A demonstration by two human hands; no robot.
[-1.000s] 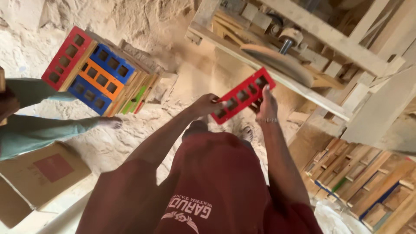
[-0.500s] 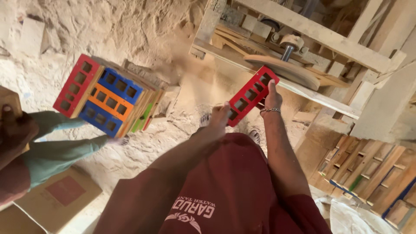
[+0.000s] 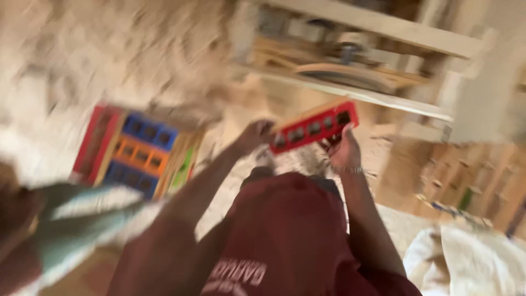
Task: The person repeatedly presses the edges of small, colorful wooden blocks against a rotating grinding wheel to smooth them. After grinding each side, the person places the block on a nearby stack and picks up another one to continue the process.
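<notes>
Two hands outstretched, left hand [image 3: 256,133] and right hand [image 3: 344,152] gripping red slotted panel [image 3: 313,127]

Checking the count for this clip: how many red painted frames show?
2: one red frame held between left hand and right hand; another in the left stack. Blur may hide more.

Whole frame smeared by motion blur, worst at the left edge, warm dim light, upper left washed out.
</notes>
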